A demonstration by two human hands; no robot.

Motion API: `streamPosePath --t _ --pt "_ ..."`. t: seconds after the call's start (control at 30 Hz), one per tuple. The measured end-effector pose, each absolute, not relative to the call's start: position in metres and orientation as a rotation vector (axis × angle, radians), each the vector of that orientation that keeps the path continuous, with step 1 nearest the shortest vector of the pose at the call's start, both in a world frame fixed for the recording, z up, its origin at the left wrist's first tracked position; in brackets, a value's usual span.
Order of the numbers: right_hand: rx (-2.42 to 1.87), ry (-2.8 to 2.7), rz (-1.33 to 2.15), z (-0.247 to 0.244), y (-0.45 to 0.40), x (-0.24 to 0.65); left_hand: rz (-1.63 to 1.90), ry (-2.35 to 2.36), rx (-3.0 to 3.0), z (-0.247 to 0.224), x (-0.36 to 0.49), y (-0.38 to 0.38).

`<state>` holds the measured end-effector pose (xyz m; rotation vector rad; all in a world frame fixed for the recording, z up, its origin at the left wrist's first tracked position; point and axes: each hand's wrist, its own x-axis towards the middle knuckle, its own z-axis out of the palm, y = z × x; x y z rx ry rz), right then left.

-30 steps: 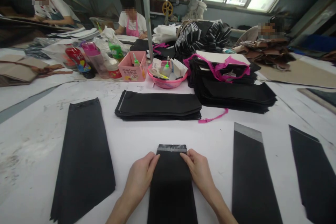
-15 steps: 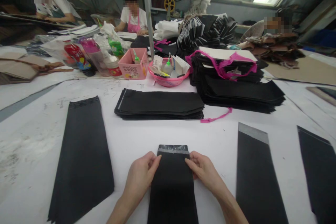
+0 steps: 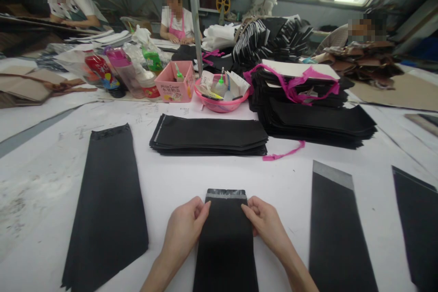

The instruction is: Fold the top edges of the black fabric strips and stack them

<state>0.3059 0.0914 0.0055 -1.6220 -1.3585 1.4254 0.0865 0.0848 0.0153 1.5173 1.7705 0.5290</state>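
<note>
A long black strip of sheet material (image 3: 226, 242) lies lengthwise in front of me, its far end crossed by a grey band and a shiny dark edge. My left hand (image 3: 186, 223) pinches its left edge near that end, thumb on top. On the opposite edge my right hand (image 3: 263, 219) grips it the same way, with the fingers partly hidden beneath. Left of my hands is a fanned pile of black strips (image 3: 109, 200). To the right lie a black strip with a grey end band (image 3: 337, 223) and another dark strip (image 3: 417, 223).
A stack of black strips (image 3: 208, 132) lies beyond my hands, near a larger black stack (image 3: 318, 123) with pink ties. Behind stand a pink box (image 3: 174, 86), a pink basin (image 3: 222, 105) and bottles (image 3: 102, 73). Several people sit farther back.
My view has shifted very slightly, so the background sits a little farther right. Both hands keep the same hold on the black strip.
</note>
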Motion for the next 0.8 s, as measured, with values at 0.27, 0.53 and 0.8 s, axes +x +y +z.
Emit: streamPosePath --t 0.27,0.53,0.8 --pt "-1.652 -1.356 1.398 0.0083 0.0913 0.3037 0.494 1.815 1.537 0.0164 0.0871 0.0871" --pt "-1.673 -1.352 1.388 0.0092 0.0921 0.302 0.428 1.853 1.568 0.0192 0.0884 0.09" --pt "-1.694 -1.348 1.362 0.0049 0.0922 0.3012 0.376 1.884 1.585 0.0187 0.0892 0.0919"
